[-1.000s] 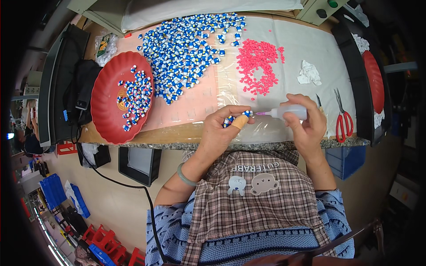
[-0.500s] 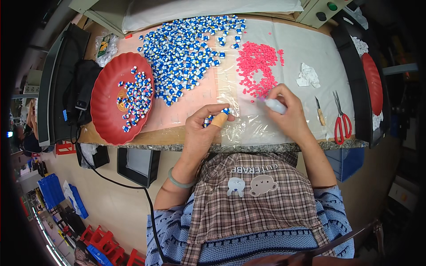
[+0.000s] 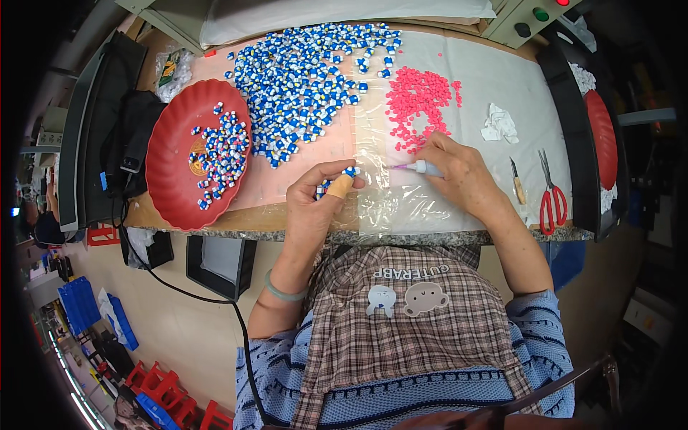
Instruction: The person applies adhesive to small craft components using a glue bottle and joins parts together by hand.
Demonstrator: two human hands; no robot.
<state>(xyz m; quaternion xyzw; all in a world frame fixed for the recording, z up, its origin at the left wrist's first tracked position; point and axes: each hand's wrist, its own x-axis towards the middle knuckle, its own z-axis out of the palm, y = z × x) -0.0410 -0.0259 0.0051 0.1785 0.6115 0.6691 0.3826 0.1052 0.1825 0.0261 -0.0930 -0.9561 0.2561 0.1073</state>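
My left hand [image 3: 315, 197] is closed, pinching a small blue-and-white figure piece [image 3: 350, 172] between thumb and forefinger. More such pieces are tucked in its curled fingers, and a tan covering wraps the thumb. In my right hand [image 3: 462, 175] is a small pale squeeze bottle [image 3: 428, 168] with a thin purple needle tip [image 3: 400, 166]. The tip points left at the pinched piece, with a gap between them. Just beyond the right hand lies a patch of small pink pieces [image 3: 419, 93]. A large heap of blue-and-white pieces [image 3: 287, 93] spreads beyond my left hand.
To the left, a red scalloped dish [image 3: 168, 172] holds more blue-and-white pieces. On the right lie crumpled white paper [image 3: 499, 124], a wooden-handled pointed tool [image 3: 518, 188] and red-handled scissors [image 3: 552, 208]. A dark tray [image 3: 573, 136] stands on the right edge; a black cable [image 3: 186, 297] hangs left.
My right hand has turned the bottle from the pink pieces so its tip points left at the held piece. My left hand has shifted slightly left, keeping its hold.
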